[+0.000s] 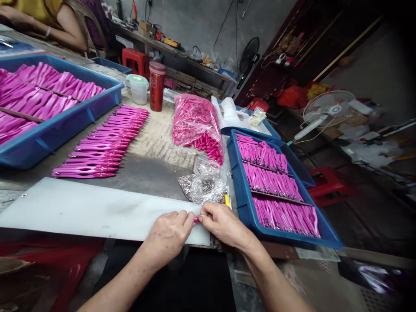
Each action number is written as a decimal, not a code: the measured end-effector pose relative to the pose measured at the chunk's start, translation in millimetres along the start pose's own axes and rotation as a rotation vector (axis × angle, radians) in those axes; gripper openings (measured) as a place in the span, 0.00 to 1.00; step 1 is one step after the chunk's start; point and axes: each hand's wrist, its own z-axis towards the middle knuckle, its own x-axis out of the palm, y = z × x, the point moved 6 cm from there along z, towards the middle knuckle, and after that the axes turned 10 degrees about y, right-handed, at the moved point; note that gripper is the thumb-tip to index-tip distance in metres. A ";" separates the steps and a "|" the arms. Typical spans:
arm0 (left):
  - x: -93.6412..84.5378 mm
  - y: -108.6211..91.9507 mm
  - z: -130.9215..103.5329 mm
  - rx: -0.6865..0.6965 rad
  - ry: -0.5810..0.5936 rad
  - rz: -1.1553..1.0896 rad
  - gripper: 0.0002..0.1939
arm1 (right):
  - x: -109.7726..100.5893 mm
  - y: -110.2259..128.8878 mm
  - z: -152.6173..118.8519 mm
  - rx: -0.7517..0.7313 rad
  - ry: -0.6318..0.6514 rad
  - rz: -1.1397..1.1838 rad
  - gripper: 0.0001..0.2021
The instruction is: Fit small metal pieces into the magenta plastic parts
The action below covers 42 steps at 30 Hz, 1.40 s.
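Near the right end of a pale white board, my two hands meet over a small pink plastic piece. Only a short bit of it shows between the fingers. My left hand is closed round it and hides most of its length. The thumb and fingers of my right hand pinch its other end. Just beyond the hands lies a clear plastic bag with many small shiny metal parts. A fanned row of slim pink handles lies on the table to the left.
A blue tray of pink handles stands at right, another blue tray at left. Behind are a bag of dark pink pieces, a red tumbler and a lidded tub. A person's arm shows at upper left.
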 end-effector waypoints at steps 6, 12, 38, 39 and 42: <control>-0.8 1.8 -0.9 -0.003 -0.017 -0.046 0.04 | -0.1 -4.0 -1.0 -0.005 -0.040 0.063 0.09; -5.8 3.7 0.8 -0.017 -0.073 -0.074 0.05 | -6.3 -6.4 -3.8 -0.044 -0.076 0.097 0.09; -8.5 4.9 -1.1 -0.027 -0.129 -0.077 0.07 | -24.3 -21.0 62.6 0.199 -0.020 -0.579 0.14; -8.8 4.7 -1.0 -0.025 -0.131 -0.075 0.06 | -24.1 -20.8 62.6 0.198 -0.021 -0.583 0.14; -8.4 4.6 -0.8 -0.028 -0.132 -0.078 0.06 | -24.5 -20.2 60.5 0.193 -0.030 -0.592 0.14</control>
